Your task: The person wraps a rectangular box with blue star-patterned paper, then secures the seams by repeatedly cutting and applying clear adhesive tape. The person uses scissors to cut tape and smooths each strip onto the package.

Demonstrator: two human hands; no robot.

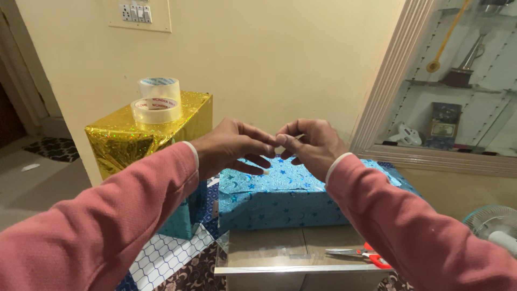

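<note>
My left hand and my right hand meet fingertip to fingertip above a box wrapped in shiny blue star-patterned paper. The thumbs and forefingers pinch something very small between them, possibly a bit of clear tape; I cannot make it out. Both arms wear pink sleeves. The blue box lies on a low surface just below the hands.
A gold-wrapped box stands at the left with two rolls of clear tape stacked on it. Red-handled scissors lie on a brown box in front. A patterned cloth, a small fan and a glass cabinet surround the spot.
</note>
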